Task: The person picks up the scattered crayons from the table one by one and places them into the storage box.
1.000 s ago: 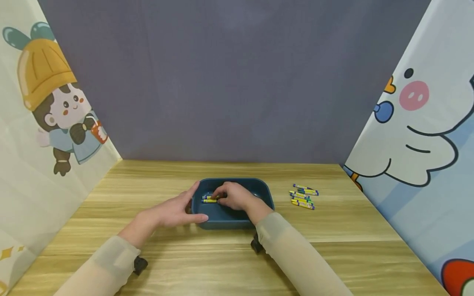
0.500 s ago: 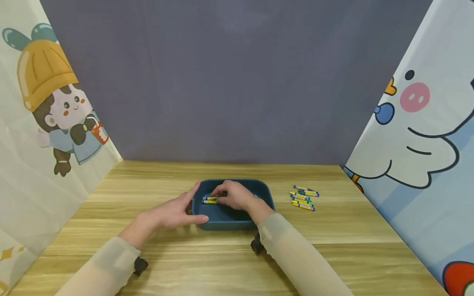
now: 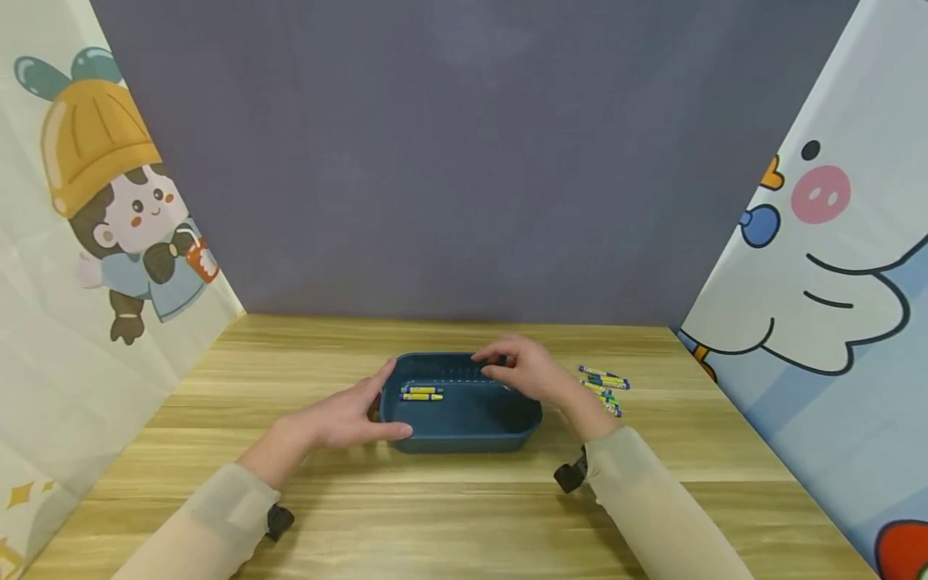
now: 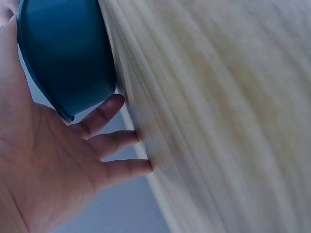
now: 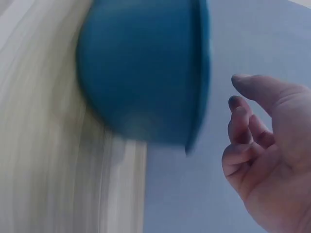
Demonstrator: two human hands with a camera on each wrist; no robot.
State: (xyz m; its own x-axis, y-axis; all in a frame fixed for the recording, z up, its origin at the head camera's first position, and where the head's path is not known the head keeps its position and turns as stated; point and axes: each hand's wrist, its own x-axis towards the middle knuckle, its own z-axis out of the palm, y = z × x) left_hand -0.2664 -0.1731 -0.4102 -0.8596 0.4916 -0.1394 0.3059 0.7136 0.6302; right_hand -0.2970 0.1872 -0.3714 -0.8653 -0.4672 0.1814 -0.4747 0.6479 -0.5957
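A dark blue plastic bin (image 3: 464, 443) sits on the wooden table. On its floor, toward the left end, lie two yellow-wrapped crayons (image 3: 421, 396) side by side. My left hand (image 3: 348, 415) is spread at the bin's left end, thumb along the front rim. The left wrist view shows the other fingers (image 4: 121, 170) fanned out straight, tips down at the tabletop. Over the bin's right end hovers my right hand (image 3: 532, 370) with nothing in it; in the right wrist view its thumb (image 5: 262, 90) stands out above loosely bent fingers, apart from the bin wall.
To the right of the bin, several more crayons (image 3: 607, 383) lie in a loose pile, partly overlapping. A grey backdrop (image 3: 464, 161) rises behind the table (image 3: 348, 515), and cartoon-printed panels flank both sides. A dark wrist camera (image 3: 570, 475) hangs below the right sleeve.
My right hand has let go of the crayons in the bin, leaving two in full view, and has moved up and right to the bin's right end. The left hand stays at the left end.
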